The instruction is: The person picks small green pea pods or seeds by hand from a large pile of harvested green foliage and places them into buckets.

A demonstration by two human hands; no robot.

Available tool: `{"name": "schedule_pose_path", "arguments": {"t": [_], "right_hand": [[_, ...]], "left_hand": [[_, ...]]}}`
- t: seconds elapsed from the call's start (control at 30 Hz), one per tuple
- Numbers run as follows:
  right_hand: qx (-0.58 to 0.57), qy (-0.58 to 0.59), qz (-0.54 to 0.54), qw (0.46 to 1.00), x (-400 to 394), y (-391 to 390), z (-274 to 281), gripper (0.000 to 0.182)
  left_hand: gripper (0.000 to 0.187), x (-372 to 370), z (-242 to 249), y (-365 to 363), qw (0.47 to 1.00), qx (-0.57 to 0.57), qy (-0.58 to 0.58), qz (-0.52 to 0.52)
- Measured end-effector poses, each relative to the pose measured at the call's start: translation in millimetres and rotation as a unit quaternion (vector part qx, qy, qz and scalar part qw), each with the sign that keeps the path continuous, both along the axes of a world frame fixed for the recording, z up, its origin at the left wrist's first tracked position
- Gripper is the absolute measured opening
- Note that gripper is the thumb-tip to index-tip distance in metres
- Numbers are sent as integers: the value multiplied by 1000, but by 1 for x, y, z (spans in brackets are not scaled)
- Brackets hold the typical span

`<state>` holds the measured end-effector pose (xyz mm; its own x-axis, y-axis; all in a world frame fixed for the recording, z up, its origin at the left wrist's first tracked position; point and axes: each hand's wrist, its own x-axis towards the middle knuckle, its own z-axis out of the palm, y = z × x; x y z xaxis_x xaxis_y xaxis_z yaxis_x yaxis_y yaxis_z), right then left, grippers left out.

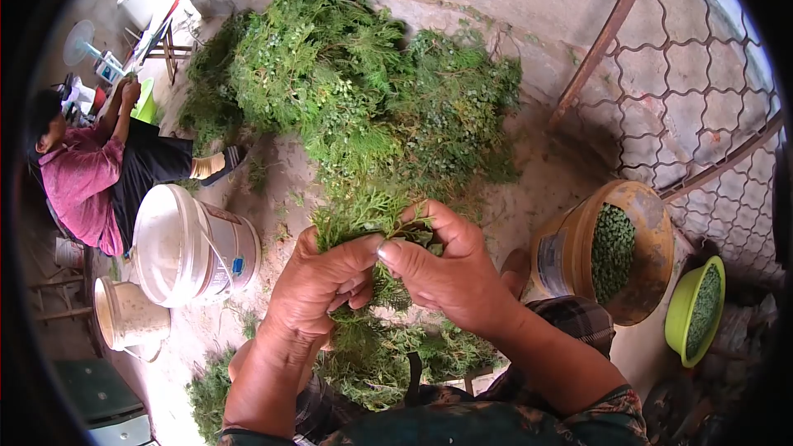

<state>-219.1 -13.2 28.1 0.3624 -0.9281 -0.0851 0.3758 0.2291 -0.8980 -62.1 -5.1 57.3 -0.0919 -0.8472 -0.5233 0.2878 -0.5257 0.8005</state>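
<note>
Fingers of the left hand (318,285) and right hand (450,268) curl tight around a green sprig (363,219); its stem's hidden inside both grips.

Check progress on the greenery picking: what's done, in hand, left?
Done: brown bucket and green bowl both hold green bits. In hand: left hand and right hand grip one leafy sprig. Left: the big branch pile ahead looks largely unworked.
</note>
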Motion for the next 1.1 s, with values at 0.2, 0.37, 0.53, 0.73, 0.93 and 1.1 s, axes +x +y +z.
{"name": "schedule_pose_path", "arguments": {"t": [0.2, 0.37, 0.53, 0.73, 0.93, 1.1], "right_hand": [[209, -211, 122, 947, -13, -6, 8, 15], [194, -177, 20, 965, -19, -11, 7, 27], [120, -97, -34, 987, -17, -9, 7, 28], [-196, 123, -96, 968, -12, -14, 2, 16], [-266, 220, -80, 935, -5, -8, -9, 23], [-251, 209, -40, 944, -9, -11, -8, 20]], "left_hand": [[26, 12, 0, -2, 992, 70, 106, -9], [30, 2, 3, 0, 997, 25, 56, -35], [30, 9, -7, 2, 997, -7, 69, -34], [32, 1, -9, 5, 993, -55, -90, -61], [24, -5, -6, 6, 986, -90, -128, -66], [16, -2, -12, 6, 975, -130, -149, -100]]}}
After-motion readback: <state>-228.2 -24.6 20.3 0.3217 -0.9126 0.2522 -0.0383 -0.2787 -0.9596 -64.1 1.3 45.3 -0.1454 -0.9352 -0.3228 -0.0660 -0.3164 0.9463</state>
